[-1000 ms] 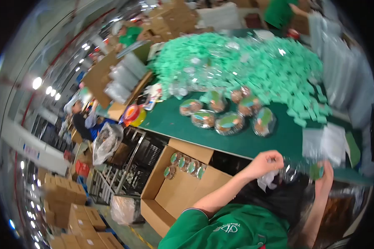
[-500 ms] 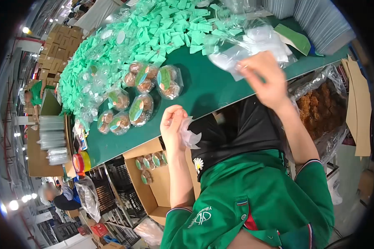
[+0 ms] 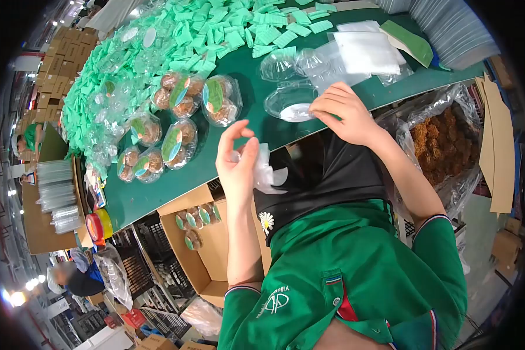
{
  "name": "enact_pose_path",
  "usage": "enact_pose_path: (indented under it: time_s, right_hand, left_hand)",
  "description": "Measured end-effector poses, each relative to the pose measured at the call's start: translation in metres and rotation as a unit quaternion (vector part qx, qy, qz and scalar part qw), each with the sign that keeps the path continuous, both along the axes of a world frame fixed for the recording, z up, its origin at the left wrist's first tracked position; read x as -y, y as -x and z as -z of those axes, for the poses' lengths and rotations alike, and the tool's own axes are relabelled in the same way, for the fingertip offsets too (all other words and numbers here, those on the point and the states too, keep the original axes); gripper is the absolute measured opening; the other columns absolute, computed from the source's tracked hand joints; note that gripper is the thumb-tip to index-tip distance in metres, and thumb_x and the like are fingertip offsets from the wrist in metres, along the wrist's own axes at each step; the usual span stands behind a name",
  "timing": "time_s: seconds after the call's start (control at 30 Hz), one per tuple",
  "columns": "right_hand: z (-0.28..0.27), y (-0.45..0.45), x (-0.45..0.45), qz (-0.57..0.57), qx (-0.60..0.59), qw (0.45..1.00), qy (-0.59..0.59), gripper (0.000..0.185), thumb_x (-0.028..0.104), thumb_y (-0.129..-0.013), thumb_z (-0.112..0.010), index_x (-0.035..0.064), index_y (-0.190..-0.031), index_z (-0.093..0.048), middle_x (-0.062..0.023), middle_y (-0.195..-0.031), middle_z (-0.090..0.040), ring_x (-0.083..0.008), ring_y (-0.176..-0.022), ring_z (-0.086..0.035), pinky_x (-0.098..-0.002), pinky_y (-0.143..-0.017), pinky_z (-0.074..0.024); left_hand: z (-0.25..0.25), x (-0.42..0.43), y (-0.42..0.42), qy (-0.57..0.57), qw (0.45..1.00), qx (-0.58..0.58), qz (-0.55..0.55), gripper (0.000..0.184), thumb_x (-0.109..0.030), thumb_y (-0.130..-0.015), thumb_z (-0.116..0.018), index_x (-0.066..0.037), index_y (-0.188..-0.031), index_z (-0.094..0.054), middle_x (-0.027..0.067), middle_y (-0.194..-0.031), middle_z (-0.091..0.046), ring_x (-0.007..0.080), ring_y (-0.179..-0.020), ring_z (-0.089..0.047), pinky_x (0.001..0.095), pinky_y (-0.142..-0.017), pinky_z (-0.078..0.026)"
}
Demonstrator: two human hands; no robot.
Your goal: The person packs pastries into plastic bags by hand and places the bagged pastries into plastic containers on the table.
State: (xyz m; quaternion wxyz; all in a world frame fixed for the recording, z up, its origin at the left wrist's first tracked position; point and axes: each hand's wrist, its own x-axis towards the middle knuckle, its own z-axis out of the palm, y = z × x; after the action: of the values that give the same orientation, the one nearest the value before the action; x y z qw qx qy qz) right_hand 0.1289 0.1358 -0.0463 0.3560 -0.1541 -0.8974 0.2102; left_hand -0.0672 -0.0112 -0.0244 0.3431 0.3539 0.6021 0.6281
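The fingers of the right hand (image 3: 345, 116) are bent close together, with their tips at the edge of a white oval liner (image 3: 296, 112); whether they pinch it, I cannot tell. This liner lies in an open clear container (image 3: 279, 98), just beside these fingertips, on the green surface (image 3: 248, 84). The left hand (image 3: 236, 166) has its thumb and forefinger apart at the tips, while thin whitish sheets (image 3: 266, 172) are held in the hand and hang from it. Slightly beyond the right fingers are clear shells (image 3: 278, 67) and a white stack (image 3: 364, 52). Beyond the left fingers are filled containers (image 3: 220, 96) with green labels; farther still, many pale green packets (image 3: 233, 39) make a heap. Lower than the left fingers is a cardboard box (image 3: 216, 259).
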Motion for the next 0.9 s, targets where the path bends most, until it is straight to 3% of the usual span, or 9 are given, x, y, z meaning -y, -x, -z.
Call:
enact_pose_path:
  time_s: [0.1, 0.13, 0.23, 0.37, 0.43, 0.53, 0.73, 0.8, 0.9]
  right_hand:
    - [-0.026, -0.008, 0.015, -0.052, -0.102, 0.965, 0.234, 0.004, 0.004, -0.081, -0.055, 0.002, -0.084, -0.058, -0.0045, -0.081, -0.061, -0.0164, -0.077, -0.056, -0.0299, -0.076, -0.0397]
    - [-0.037, -0.013, 0.021, -0.092, -0.165, 0.882, 0.432, 0.007, 0.003, -0.084, -0.051, -0.0003, -0.086, -0.057, -0.0071, -0.082, -0.06, -0.0157, -0.078, -0.056, -0.0294, -0.073, -0.0411]
    - [-0.042, -0.021, 0.018, -0.15, -0.276, 0.77, 0.555, 0.011, 0.012, -0.084, -0.048, 0.0024, -0.09, -0.049, -0.0081, -0.077, -0.052, -0.0174, -0.074, -0.048, -0.0288, -0.066, -0.0394]
    - [-0.03, -0.019, 0.011, -0.231, -0.337, 0.678, 0.611, 0.015, 0.012, -0.084, -0.046, -0.0006, -0.09, -0.051, -0.0068, -0.085, -0.054, -0.0151, -0.079, -0.05, -0.0265, -0.073, -0.0383]
    - [-0.024, -0.019, 0.007, -0.243, -0.338, 0.654, 0.631, 0.013, 0.013, -0.084, -0.047, 0.0006, -0.088, -0.05, -0.0056, -0.085, -0.052, -0.0146, -0.081, -0.049, -0.026, -0.075, -0.0374]
    - [-0.024, -0.019, 0.01, -0.15, -0.375, 0.613, 0.679, 0.01, 0.013, -0.084, -0.046, 0.0029, -0.084, -0.047, -0.004, -0.082, -0.05, -0.0143, -0.079, -0.048, -0.0272, -0.075, -0.0386]
    - [-0.017, -0.021, 0.007, -0.436, -0.352, 0.449, 0.697, 0.017, 0.011, -0.085, -0.045, -0.0004, -0.097, -0.05, -0.0067, -0.092, -0.054, -0.0185, -0.092, -0.054, -0.0341, -0.089, -0.0395]
    - [-0.024, -0.02, 0.019, -0.23, -0.392, 0.474, 0.754, 0.015, 0.019, -0.086, -0.044, 0.0041, -0.086, -0.047, -0.0047, -0.077, -0.044, -0.017, -0.072, -0.04, -0.0307, -0.069, -0.0318]
    - [-0.02, -0.024, 0.02, -0.105, -0.428, 0.49, 0.752, 0.016, 0.019, -0.087, -0.042, 0.0051, -0.09, -0.05, -0.006, -0.079, -0.049, -0.0189, -0.076, -0.045, -0.0304, -0.07, -0.035]
  left_hand:
    - [0.007, -0.007, 0.006, -0.029, 0.999, -0.026, 0.006, 0.042, -0.003, -0.08, -0.06, -0.004, -0.12, -0.048, 0.0076, -0.116, -0.049, 0.0118, -0.105, -0.045, 0.024, -0.083, -0.039]
    - [0.01, -0.009, 0.01, -0.052, 0.998, -0.02, 0.009, 0.046, -0.005, -0.08, -0.061, -0.004, -0.123, -0.046, 0.0092, -0.122, -0.047, 0.0129, -0.11, -0.044, 0.0247, -0.085, -0.039]
    - [0.01, -0.012, 0.014, -0.074, 0.99, 0.101, 0.06, 0.058, -0.014, -0.08, -0.062, -0.007, -0.132, -0.036, 0.0118, -0.133, -0.04, 0.0159, -0.117, -0.041, 0.0266, -0.09, -0.038]
    - [0.025, -0.005, 0.003, -0.08, 0.947, 0.242, 0.196, 0.069, -0.034, -0.081, -0.063, -0.003, -0.134, -0.031, 0.0161, -0.13, -0.043, 0.0116, -0.096, -0.053, 0.0217, -0.077, -0.043]
    - [0.022, 0.0, -0.005, -0.067, 0.932, 0.281, 0.22, 0.059, -0.034, -0.08, -0.064, 0.001, -0.122, -0.043, 0.0113, -0.109, -0.055, 0.0068, -0.075, -0.052, 0.0183, -0.066, -0.041]
    - [0.021, -0.003, -0.007, -0.081, 0.955, 0.221, 0.18, 0.04, -0.026, -0.08, -0.065, -0.001, -0.108, -0.051, 0.0075, -0.102, -0.056, 0.0072, -0.079, -0.051, 0.0195, -0.068, -0.041]
    - [0.018, -0.012, -0.008, -0.07, 0.961, 0.209, 0.164, 0.058, -0.028, -0.082, -0.063, -0.004, -0.129, -0.039, 0.0129, -0.13, -0.044, 0.0144, -0.103, -0.05, 0.0265, -0.083, -0.042]
    - [0.008, -0.01, -0.019, -0.048, 0.942, 0.263, 0.203, 0.063, -0.032, -0.081, -0.064, -0.005, -0.131, -0.036, 0.015, -0.128, -0.045, 0.0176, -0.103, -0.051, 0.0299, -0.083, -0.045]
    - [0.02, -0.003, -0.024, -0.098, 0.929, 0.302, 0.193, 0.037, -0.02, -0.079, -0.067, -0.002, -0.109, -0.053, 0.0115, -0.101, -0.06, 0.0183, -0.084, -0.058, 0.0287, -0.076, -0.047]
